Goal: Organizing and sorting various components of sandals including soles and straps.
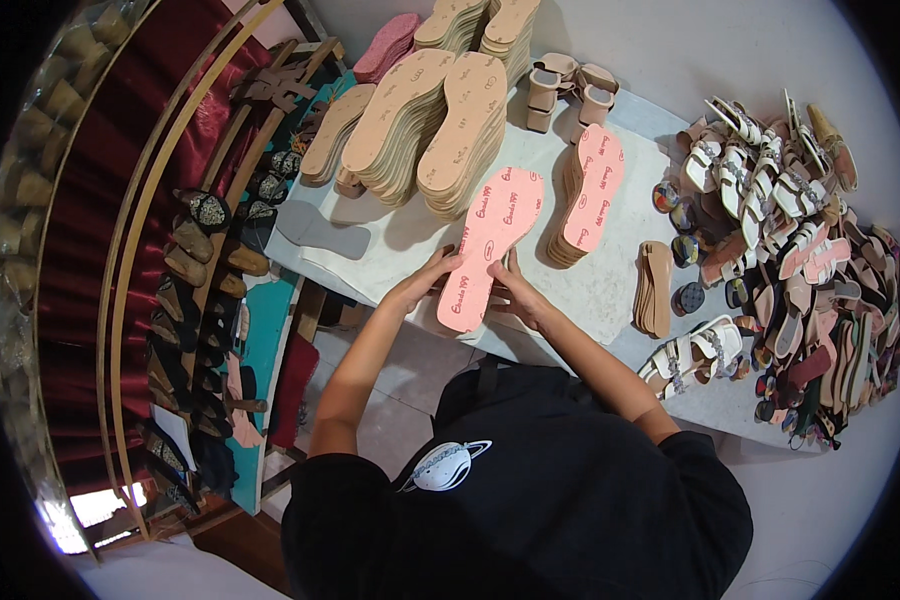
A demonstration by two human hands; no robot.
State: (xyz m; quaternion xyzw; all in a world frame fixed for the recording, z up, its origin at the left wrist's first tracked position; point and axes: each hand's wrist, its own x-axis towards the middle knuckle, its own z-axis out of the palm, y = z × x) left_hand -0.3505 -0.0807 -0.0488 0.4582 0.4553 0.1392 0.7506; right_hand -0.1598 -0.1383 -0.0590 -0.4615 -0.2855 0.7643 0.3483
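Between my two hands is a pink shoe insole point(489, 240) with printed marks, held over the near part of the white table. My left hand point(425, 281) grips its left edge. On the opposite edge, my right hand point(519, 292) has its thumb on top and its fingers partly hidden underneath. Just right of it stands a stack of insoles point(592, 190) topped by a pink one. Tall stacks of tan insoles point(462, 115) rise behind and to the left. A flat grey sole shape point(325, 232) lies on the table to the left.
Brown block-heeled sandals point(568, 90) stand at the back. A thin tan stack point(653, 290) lies farther right, near white strappy sandals point(698, 355) and a large heap of sandals point(800, 270). A wooden rack point(205, 225) with shoe lasts and shoes stands on my left.
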